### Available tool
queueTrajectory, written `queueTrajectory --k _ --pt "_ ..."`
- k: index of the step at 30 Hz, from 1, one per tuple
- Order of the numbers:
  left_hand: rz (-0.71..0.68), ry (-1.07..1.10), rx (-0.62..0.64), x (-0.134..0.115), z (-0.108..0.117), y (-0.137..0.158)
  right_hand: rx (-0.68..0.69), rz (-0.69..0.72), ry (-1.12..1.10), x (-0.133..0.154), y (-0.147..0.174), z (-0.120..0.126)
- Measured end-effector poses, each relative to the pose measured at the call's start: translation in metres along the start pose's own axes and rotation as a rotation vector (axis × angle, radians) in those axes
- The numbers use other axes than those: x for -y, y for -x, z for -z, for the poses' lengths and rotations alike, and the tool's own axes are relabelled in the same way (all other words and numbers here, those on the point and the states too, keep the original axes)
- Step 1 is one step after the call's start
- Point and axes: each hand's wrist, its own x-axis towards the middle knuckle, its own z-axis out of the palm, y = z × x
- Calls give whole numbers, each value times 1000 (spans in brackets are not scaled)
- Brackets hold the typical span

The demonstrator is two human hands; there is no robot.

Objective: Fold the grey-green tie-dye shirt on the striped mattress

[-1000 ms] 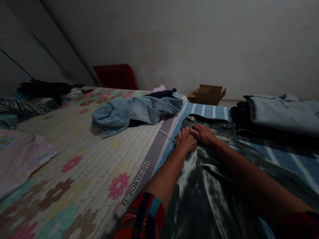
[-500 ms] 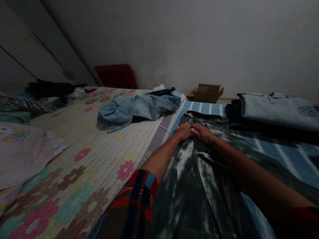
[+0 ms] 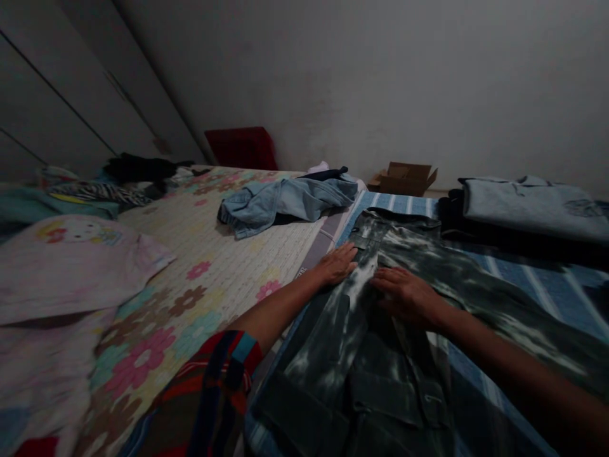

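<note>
Dark green-grey trousers (image 3: pixel 328 339) with pale tie-dye blotches and flap pockets lie spread over the bed, waistband at the far end. One leg comes toward me and the other slants off to the right. My left hand (image 3: pixel 339 263) rests flat on the left edge of the trousers, below the waistband, fingers stretched out. A little nearer and to the right, my right hand (image 3: pixel 404 292) lies on the cloth with its fingers extended and its thumb side hidden. Neither hand grips anything that I can see.
Beyond my left hand lies a crumpled light-blue denim garment (image 3: pixel 290 203). Pink printed clothing (image 3: pixel 85 266) and a mixed pile are at left. A folded grey top (image 3: pixel 528 206) sits on dark clothes at right. A cardboard box (image 3: pixel 406 179) and a red object (image 3: pixel 242 147) stand near the wall.
My hands were close together near the waistband. Now they are apart and nearer me, the right one further down the cloth. The trousers look flatter, and the view has turned slightly left.
</note>
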Motion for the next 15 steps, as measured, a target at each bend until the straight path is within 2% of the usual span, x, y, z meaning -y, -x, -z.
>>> queueTrajectory --k 8,15 --pt "132 29 39 -19 -14 -2 90 58 77 37 -3 -20" --pt "178 57 50 -20 -14 -1 94 -1 155 41 -9 -30"
